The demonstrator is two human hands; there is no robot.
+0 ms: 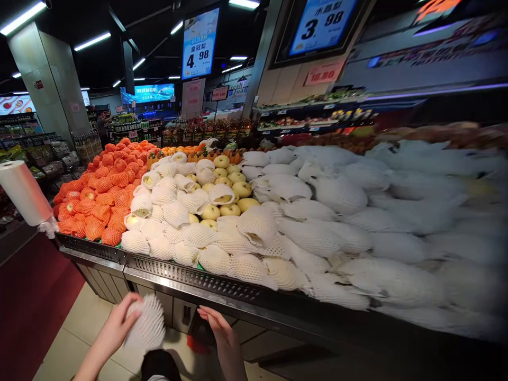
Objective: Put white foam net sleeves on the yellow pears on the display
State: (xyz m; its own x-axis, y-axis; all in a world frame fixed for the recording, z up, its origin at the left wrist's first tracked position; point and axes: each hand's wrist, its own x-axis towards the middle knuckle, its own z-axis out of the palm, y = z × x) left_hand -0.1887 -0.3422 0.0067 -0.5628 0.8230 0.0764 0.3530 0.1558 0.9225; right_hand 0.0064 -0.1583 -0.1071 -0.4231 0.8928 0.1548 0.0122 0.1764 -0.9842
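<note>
The step in hand looks like the handling of a single fruit away from the pile. The left hand [117, 325] is below the front of the desk [190, 278], out over the floor. Its fingers are curled round the left side of a wrapped fruit [150, 324], which sits in a white foam net and is clear of the desk. The right hand [219, 329] is also below the desk front, to the right of that fruit and apart from it. Its fingers are spread flat with the palm down, and they hold nothing.

Any further handling calls for a light, even grip, I judge, since the net looks soft and could slip off the fruit.

The desk works as one long open bin:
- **Left end:** a heap of orange-netted fruit [103, 196].
- **Middle:** a white-netted pile [238, 238], with some bare yellow-green fruit [230, 193] showing near the top.
- **Right end:** more white-wrapped fruit, too blurred to make out singly.

A bag roll [24, 193] hangs off the left end of the desk. A price sign [200, 45] hangs above and behind the desk.
</note>
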